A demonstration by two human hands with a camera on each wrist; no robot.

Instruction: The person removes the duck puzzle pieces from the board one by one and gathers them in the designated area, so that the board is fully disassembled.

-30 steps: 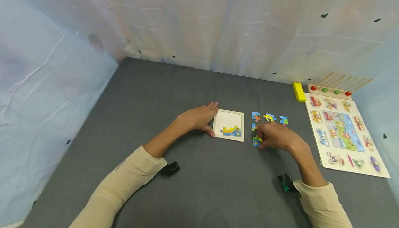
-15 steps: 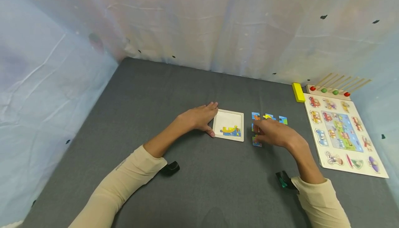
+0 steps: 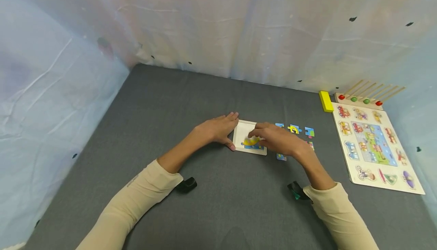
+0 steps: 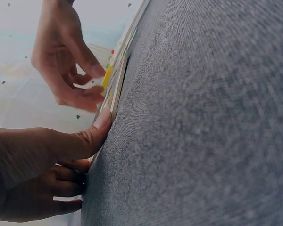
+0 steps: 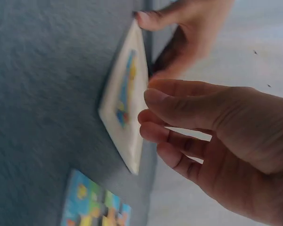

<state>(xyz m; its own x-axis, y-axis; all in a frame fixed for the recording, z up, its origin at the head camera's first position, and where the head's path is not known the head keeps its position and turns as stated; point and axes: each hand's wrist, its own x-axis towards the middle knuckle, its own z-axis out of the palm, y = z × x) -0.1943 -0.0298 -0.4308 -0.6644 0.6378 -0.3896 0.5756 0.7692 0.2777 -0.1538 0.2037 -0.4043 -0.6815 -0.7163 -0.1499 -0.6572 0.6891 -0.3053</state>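
Observation:
A small white puzzle tray (image 3: 243, 128) lies on the dark cloth. Joined blue and yellow jigsaw pieces (image 3: 252, 146) sit along its near side. My left hand (image 3: 218, 129) rests at the tray's left edge, thumb by the near corner and fingers stretched toward the far one. Over the tray hovers my right hand (image 3: 278, 138), its fingers loosely bent; the right wrist view shows no piece between thumb and fingers (image 5: 154, 134). Loose jigsaw pieces (image 3: 295, 129) lie to the right of the tray, some partly hidden under the right hand and wrist.
At the right lies a large picture board (image 3: 370, 181) printed with vehicles and toys. Behind it stand a yellow block (image 3: 326, 102) and a wooden base with thin sticks (image 3: 368, 102) and red and green beads. A pale sheet (image 3: 211, 33) hangs behind the table.
My right hand has moved left from the loose pieces to above the tray. The left hand stays at the tray's edge, and the joined pieces look the same.

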